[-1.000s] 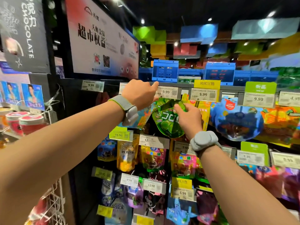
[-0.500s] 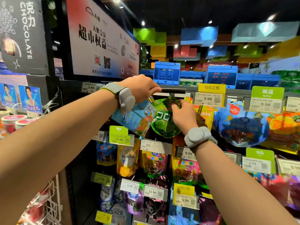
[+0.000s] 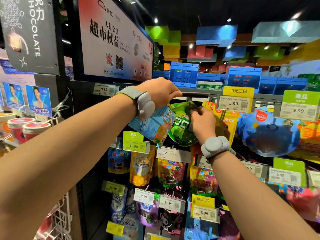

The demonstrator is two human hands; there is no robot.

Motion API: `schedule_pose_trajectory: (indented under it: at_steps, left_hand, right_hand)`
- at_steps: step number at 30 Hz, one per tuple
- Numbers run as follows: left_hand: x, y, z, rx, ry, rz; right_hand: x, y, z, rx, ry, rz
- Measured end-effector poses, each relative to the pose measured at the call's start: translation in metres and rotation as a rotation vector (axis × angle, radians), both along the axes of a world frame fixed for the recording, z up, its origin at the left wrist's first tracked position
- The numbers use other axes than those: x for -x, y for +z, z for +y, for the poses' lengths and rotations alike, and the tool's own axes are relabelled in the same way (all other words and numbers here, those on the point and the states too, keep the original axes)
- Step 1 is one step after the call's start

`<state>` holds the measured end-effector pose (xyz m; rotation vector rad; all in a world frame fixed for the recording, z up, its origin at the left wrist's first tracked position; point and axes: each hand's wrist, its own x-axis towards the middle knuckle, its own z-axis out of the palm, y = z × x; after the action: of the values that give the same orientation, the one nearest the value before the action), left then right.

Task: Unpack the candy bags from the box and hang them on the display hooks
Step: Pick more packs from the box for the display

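Left hand (image 3: 161, 93) pinches the flipped-up price tag holder (image 3: 194, 95) at upper centre while the right hand (image 3: 202, 122) pinches the green candy bag (image 3: 181, 129) just beneath, mid-hang; next, I'd judge, its hole must find the hook.

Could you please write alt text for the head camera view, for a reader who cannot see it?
At a shop's candy display, the right hand pinches the top of a green candy bag just under a top-row hook, while the left hand grips the flipped-up price tag holder at the hook's end. A light blue candy bag hangs tilted beneath the left wrist, with more bags and price tags in rows below.
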<state>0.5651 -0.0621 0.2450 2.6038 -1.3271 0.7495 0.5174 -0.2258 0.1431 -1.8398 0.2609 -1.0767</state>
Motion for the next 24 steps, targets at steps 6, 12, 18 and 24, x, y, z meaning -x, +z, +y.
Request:
schedule_pose_trajectory:
  at_steps: [6, 12, 18, 24]
  left_hand:
    - [-0.001, 0.000, -0.001, 0.003, 0.006, 0.004]
    - [0.003, -0.001, 0.001, 0.001, 0.013, 0.010]
    - [0.004, 0.000, 0.001, 0.000, 0.015, 0.016]
    - [0.014, -0.002, 0.003, -0.039, 0.074, -0.096]
  right_hand:
    - [-0.003, -0.001, 0.001, 0.046, -0.011, -0.026]
    - [-0.008, 0.002, -0.001, 0.041, -0.038, -0.022]
    - [-0.020, 0.001, -0.010, -0.012, -0.061, 0.037]
    - [-0.023, 0.004, -0.017, 0.079, -0.156, 0.181]
